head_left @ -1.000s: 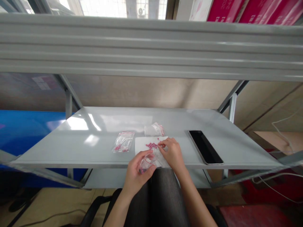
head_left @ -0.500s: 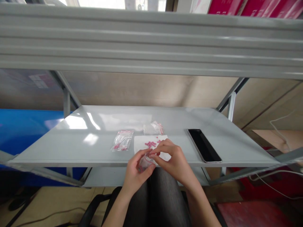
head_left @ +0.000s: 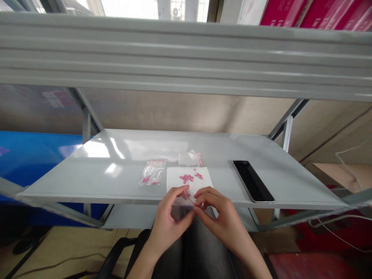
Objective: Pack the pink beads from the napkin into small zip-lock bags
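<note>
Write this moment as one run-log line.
left hand: holds clear zip bag | right hand: pinches red seal | pink pellets: on white paper

On the grey steel shelf (head_left: 221, 151) I log a black smartphone (head_left: 252, 181) lying face up, a zip bag with pink pellets (head_left: 152, 173) and a crumpled zip bag (head_left: 190, 158) lying behind the white sheet. Above runs a ribbed steel shelf beam (head_left: 186, 54), with red box files (head_left: 308, 11) beyond it. Also in view: a blue panel (head_left: 35, 162), a white cable (head_left: 345, 166), a black chair arm (head_left: 116, 252) and a red mat (head_left: 308, 265).
</note>
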### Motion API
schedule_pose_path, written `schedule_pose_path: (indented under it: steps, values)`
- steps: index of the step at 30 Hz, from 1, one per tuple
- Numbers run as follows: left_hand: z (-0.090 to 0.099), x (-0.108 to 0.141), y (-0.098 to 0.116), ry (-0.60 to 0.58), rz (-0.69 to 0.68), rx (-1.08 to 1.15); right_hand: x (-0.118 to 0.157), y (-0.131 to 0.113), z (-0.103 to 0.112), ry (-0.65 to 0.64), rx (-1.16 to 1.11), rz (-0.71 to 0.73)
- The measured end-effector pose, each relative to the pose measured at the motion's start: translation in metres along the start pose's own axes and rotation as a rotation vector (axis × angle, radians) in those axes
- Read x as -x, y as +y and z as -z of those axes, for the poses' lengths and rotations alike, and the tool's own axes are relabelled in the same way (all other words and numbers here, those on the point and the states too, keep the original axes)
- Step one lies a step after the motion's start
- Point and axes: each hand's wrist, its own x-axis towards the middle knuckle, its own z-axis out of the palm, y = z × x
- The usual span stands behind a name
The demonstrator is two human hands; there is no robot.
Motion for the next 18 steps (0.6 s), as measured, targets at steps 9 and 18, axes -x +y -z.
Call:
schedule_pose_path:
  steps: [9, 18]
  values:
    - [0.013, 0.007, 0.024, 0.08, 0.157, 0.194, 0.01, -0.008, 0.005, 0.143, -0.202, -0.106]
    - [0.016, 0.009, 0.029, 0.125, 0.225, 0.28, 0.009, -0.008, -0.009, 0.204, -0.503, -0.122]
